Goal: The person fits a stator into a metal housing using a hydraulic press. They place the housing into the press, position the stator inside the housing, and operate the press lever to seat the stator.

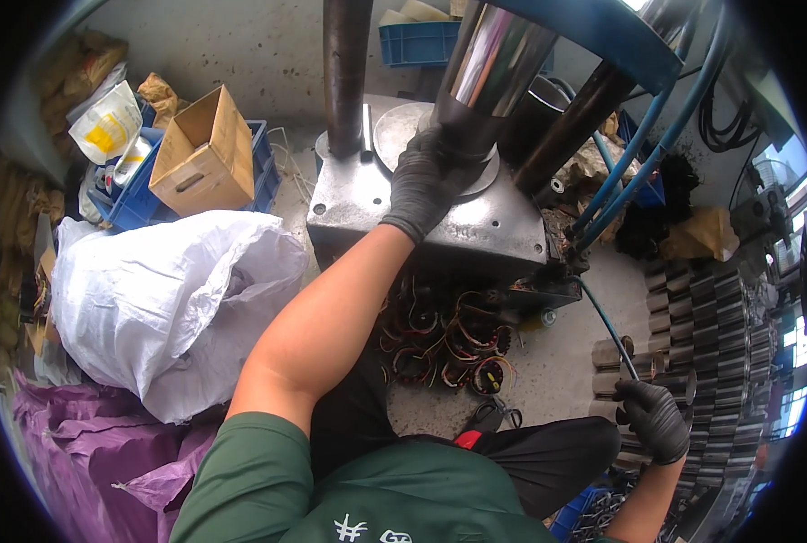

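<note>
My left hand (421,181), in a dark glove, reaches up to the press and wraps round the near side of a dark metal cylinder (476,136). That cylinder sits just under the shiny ram (498,63), over a round plate on the press bed (331,195). Some of the left fingers are hidden behind the cylinder. Down at the right, my gloved right hand (654,421) is closed at the lower end of a thin lever (610,330), which slopes up to the press's right side.
Wound coils with coloured wires (453,344) lie beneath the press. Stacked metal cylinders (706,335) line the right. At left are a white sack (177,308), a purple sack (86,452) and a cardboard box (206,154) in a blue crate. Scissors (510,414) lie near my legs.
</note>
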The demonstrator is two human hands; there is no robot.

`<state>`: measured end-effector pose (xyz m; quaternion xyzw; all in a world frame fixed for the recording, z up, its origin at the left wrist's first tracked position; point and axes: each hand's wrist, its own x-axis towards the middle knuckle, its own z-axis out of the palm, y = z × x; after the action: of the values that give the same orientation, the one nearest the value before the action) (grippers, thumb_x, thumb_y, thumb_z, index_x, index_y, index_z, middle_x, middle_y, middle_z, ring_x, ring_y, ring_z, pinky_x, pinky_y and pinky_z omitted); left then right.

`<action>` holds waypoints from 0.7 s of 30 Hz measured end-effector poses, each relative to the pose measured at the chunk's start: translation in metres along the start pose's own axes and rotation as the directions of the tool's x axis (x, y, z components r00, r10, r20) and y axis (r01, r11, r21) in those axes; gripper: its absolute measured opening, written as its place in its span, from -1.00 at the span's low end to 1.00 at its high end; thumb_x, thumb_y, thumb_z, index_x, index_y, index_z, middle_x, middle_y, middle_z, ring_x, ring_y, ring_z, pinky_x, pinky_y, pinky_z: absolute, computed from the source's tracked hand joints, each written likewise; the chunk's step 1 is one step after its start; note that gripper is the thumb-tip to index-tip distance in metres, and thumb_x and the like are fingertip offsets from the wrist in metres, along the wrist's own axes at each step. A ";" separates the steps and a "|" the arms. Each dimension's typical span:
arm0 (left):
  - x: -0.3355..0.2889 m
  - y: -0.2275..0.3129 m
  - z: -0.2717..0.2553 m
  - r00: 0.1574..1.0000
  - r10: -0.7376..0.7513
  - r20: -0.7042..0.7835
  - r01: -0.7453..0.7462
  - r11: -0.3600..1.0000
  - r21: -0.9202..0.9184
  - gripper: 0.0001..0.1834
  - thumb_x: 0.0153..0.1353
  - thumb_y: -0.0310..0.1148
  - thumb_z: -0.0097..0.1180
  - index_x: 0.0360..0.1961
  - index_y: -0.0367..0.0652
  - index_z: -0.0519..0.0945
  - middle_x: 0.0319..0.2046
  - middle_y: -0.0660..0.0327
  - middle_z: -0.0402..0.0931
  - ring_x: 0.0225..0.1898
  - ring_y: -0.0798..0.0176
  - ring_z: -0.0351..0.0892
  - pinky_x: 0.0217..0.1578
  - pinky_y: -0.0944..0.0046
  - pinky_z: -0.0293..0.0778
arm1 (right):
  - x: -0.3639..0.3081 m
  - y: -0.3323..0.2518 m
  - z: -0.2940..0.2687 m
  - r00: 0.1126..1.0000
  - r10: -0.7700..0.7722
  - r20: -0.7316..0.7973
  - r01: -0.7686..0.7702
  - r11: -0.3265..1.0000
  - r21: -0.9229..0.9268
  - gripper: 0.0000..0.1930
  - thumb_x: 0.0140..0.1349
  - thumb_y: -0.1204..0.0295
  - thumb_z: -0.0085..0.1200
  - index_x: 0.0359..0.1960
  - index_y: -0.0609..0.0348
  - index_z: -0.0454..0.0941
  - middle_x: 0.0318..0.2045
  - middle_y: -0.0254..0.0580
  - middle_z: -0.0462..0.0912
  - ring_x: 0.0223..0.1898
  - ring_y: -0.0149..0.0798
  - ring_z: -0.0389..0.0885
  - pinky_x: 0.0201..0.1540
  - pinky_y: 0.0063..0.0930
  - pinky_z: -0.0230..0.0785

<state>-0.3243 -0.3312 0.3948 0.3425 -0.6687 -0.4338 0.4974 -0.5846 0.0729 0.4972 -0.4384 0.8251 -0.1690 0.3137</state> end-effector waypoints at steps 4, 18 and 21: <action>0.005 -0.029 0.010 0.997 0.073 -0.008 -0.069 0.892 -0.446 -0.16 0.10 -0.41 0.39 0.41 -0.18 0.30 0.21 -0.11 0.43 0.24 -0.13 0.49 0.29 0.02 0.43 | 0.000 -0.006 -0.002 0.994 -0.095 -0.056 0.093 0.995 -0.049 -0.67 0.24 0.62 -0.02 0.01 0.40 0.63 -0.24 -0.03 0.75 -0.38 -0.23 0.71 -0.27 -0.37 0.58; 0.002 0.004 0.004 0.999 0.015 -0.033 -0.024 0.962 -0.271 -0.71 0.35 -0.42 0.18 0.06 -0.27 0.53 0.03 0.08 0.60 0.08 0.19 0.60 0.14 0.19 0.60 | 0.001 -0.002 -0.003 0.998 -0.055 0.024 0.057 0.995 -0.086 -0.70 0.28 0.57 0.04 0.02 0.33 0.65 -0.26 -0.05 0.79 -0.40 -0.35 0.71 -0.30 -0.41 0.57; 0.007 -0.008 0.010 0.998 -0.043 -0.043 0.013 0.843 -0.537 -0.70 0.34 -0.43 0.19 0.06 -0.26 0.54 0.05 0.08 0.60 0.09 0.17 0.59 0.15 0.24 0.56 | 0.000 -0.035 -0.009 0.990 -0.006 -0.140 0.011 0.999 0.030 -0.76 0.36 0.53 0.07 0.00 0.33 0.65 -0.34 -0.12 0.76 -0.43 -0.35 0.67 -0.29 -0.41 0.54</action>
<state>-0.3352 -0.3382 0.3884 0.2111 -0.5020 -0.6014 0.5846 -0.5688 0.0530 0.5236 -0.4241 0.8405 -0.2134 0.2611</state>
